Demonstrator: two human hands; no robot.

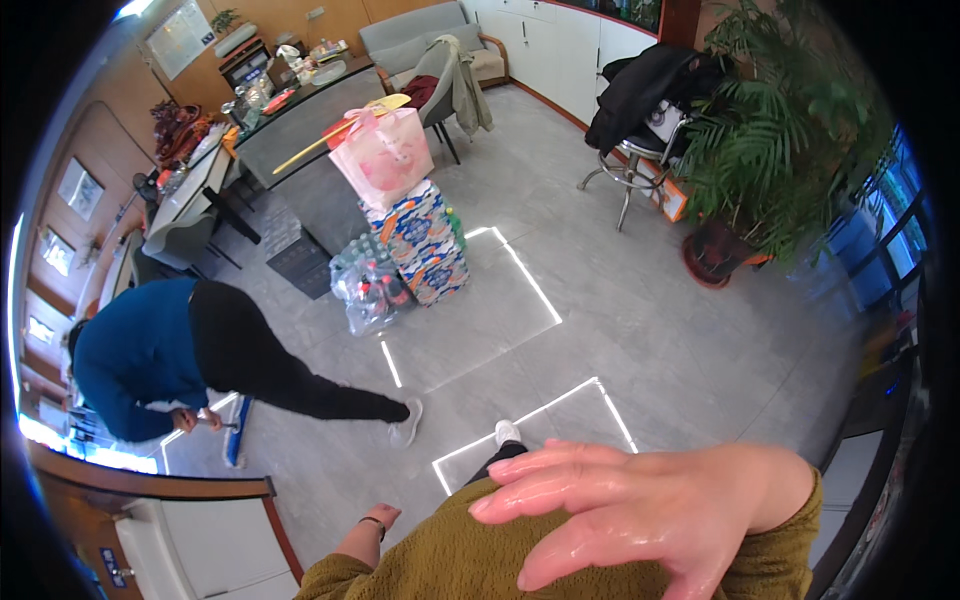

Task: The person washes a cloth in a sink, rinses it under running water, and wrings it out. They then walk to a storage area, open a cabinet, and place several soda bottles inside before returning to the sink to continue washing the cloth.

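My right hand (622, 510), wet and shiny, is raised close to the camera with its fingers apart and nothing in them. Lower and further left, my left hand (384, 514) hangs beside my body, a dark band on its wrist; its fingers are too foreshortened to read. Both sleeves are olive-brown. Beyond my white shoe (508, 433), grey floor tiles (517, 367) reflect bright rectangular lines of light. At the left a person (150, 352) in a blue top and black trousers bends over, both hands on the handle of a blue-edged flat mop (237, 431).
Patterned cartons (424, 247) carry a pink gift bag (386, 154), beside plastic-wrapped bottles (367, 289) and a dark box (296, 251). A metal stool (634, 172) bears black clothing. A potted palm (712, 251) stands at the right. Behind are a grey counter (307, 112) and a sofa (420, 37).
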